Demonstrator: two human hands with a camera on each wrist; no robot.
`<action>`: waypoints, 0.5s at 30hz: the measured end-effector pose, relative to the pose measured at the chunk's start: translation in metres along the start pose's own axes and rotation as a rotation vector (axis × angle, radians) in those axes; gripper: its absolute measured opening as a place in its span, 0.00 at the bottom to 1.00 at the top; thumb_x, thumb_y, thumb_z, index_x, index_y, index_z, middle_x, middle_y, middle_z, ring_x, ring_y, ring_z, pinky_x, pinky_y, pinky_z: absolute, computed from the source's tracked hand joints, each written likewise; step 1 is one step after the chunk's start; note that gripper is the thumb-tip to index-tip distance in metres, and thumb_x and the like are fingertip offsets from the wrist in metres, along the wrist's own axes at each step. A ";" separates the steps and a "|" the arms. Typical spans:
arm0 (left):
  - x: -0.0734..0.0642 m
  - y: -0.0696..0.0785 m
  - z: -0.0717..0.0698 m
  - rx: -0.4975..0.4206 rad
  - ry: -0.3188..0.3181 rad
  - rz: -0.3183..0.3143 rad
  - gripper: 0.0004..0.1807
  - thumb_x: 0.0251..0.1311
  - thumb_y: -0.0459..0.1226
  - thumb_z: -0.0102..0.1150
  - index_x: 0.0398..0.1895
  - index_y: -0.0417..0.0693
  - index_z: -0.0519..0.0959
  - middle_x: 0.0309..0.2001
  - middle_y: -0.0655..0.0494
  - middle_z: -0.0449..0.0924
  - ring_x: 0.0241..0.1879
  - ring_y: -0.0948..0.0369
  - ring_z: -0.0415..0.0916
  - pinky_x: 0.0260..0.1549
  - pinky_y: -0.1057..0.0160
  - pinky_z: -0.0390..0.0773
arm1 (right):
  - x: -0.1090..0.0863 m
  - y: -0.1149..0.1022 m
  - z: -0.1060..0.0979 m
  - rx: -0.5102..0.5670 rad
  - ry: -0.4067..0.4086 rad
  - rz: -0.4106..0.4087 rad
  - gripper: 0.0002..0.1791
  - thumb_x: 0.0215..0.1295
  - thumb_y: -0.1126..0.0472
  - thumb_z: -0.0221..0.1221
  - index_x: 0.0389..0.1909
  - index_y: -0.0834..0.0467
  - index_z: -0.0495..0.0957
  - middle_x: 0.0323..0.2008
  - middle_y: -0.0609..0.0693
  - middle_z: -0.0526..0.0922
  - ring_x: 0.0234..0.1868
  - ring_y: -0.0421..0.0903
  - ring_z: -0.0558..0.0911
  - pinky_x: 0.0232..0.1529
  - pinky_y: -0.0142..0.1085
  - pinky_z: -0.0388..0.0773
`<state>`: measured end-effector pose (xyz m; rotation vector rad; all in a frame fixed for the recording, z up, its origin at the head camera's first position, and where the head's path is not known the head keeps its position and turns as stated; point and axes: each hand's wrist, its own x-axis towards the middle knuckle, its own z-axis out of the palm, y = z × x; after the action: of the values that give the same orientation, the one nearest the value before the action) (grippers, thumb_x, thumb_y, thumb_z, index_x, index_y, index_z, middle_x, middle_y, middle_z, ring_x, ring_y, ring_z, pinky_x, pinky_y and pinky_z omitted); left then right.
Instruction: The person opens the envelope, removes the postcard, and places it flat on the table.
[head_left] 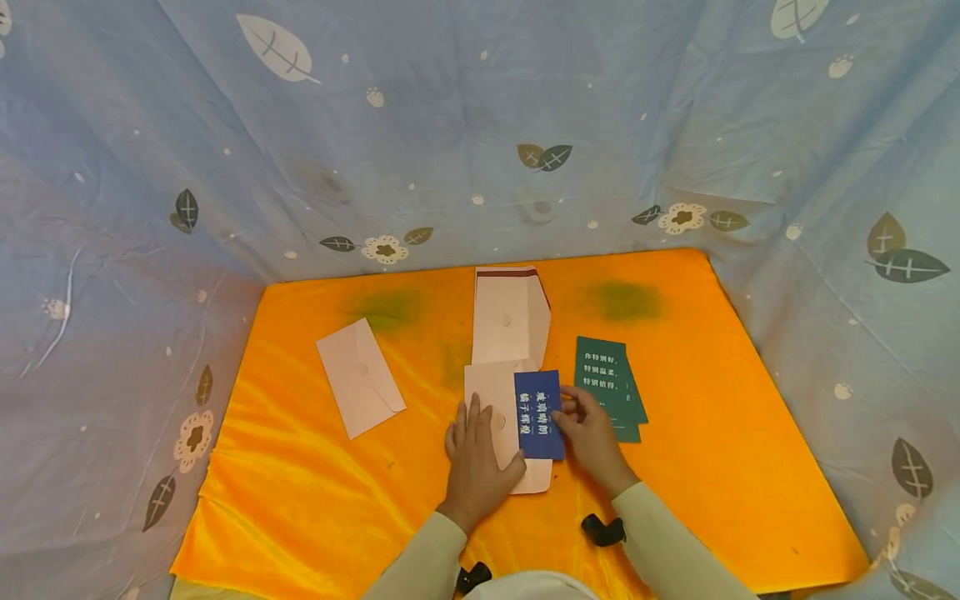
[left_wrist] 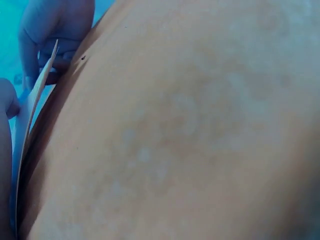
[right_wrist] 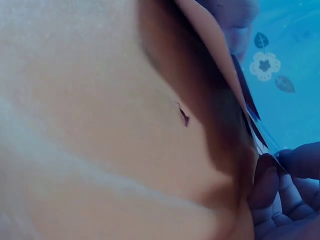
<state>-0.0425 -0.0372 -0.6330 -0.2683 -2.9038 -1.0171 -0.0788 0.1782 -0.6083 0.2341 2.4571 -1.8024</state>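
A pale pink envelope (head_left: 487, 380) lies in front of the person, its lower part under the left hand (head_left: 477, 468). That hand's fingers spread over the paper, and its thumb reaches toward the blue card's lower left corner. The right hand (head_left: 597, 437) pinches the right edge of the blue card (head_left: 537, 415), which has white characters and overlaps the envelope's right half. In the right wrist view, fingertips (right_wrist: 300, 162) grip the card's thin edge. The left wrist view shows the envelope (left_wrist: 33, 107) edge-on, slightly lifted off the cloth.
Beyond the hands lies another pale envelope (head_left: 498, 321) with a dark red strip. A closed pink envelope (head_left: 358, 379) rests at the left. Dark green cards (head_left: 598, 362) overlap at the right. Orange cloth (head_left: 712, 467) covers the table; patterned curtains (head_left: 450, 125) enclose it.
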 end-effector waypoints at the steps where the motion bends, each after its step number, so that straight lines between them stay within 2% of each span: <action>1: 0.000 0.000 0.000 0.001 0.002 -0.001 0.48 0.61 0.54 0.68 0.80 0.39 0.65 0.87 0.41 0.48 0.85 0.40 0.41 0.74 0.30 0.44 | 0.000 0.000 -0.002 0.015 -0.001 0.008 0.24 0.79 0.68 0.63 0.72 0.63 0.75 0.46 0.58 0.81 0.45 0.55 0.78 0.43 0.30 0.78; 7: 0.001 0.000 0.002 0.031 0.008 -0.005 0.50 0.61 0.55 0.70 0.80 0.39 0.65 0.87 0.41 0.49 0.85 0.40 0.42 0.74 0.30 0.45 | 0.001 -0.002 -0.015 0.081 0.023 0.004 0.20 0.82 0.68 0.58 0.70 0.65 0.77 0.46 0.59 0.80 0.39 0.51 0.77 0.35 0.31 0.76; 15: 0.002 -0.001 0.005 0.062 0.030 -0.002 0.50 0.60 0.55 0.71 0.79 0.37 0.67 0.86 0.39 0.50 0.84 0.39 0.44 0.74 0.30 0.45 | 0.007 -0.001 -0.023 0.085 0.046 -0.010 0.20 0.82 0.68 0.58 0.70 0.64 0.78 0.43 0.60 0.80 0.33 0.51 0.77 0.32 0.33 0.77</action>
<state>-0.0444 -0.0345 -0.6374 -0.2455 -2.9028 -0.9215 -0.0849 0.2009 -0.6017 0.2724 2.4179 -1.9293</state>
